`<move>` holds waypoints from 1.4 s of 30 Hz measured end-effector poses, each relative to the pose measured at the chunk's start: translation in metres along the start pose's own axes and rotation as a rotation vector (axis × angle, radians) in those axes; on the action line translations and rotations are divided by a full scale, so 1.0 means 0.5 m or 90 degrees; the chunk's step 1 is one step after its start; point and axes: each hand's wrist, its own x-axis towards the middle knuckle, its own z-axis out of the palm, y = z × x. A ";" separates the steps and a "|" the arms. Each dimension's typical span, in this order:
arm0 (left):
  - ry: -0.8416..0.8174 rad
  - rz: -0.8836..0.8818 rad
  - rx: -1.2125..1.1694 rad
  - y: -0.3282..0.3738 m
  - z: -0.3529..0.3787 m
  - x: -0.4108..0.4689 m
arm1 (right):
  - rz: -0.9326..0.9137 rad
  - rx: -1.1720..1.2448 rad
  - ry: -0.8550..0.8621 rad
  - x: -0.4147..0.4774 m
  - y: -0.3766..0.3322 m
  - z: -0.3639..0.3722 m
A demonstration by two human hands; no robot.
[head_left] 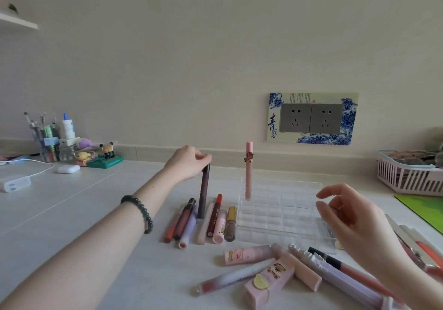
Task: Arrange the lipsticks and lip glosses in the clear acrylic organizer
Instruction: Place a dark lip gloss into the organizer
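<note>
Barely begun: one pink gloss (248,173) stands in organizer (282,209). Left hand (187,163) pinches dark tube (204,190) upright, left of organizer; right hand (354,223) relaxed, empty, over its right side. Other tubes (215,223) outside.

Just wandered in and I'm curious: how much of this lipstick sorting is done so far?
Barely begun. Done: one pink gloss stands in the clear organizer. In hand: the left hand pinches the top of a dark tube, upright beside it; the right hand hovers open. Left: the row of tubes lying left of the organizer and the pile in front.
</note>
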 end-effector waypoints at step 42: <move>0.023 0.090 -0.342 -0.068 0.078 -0.144 | 0.125 -0.063 -0.094 0.210 -0.005 0.147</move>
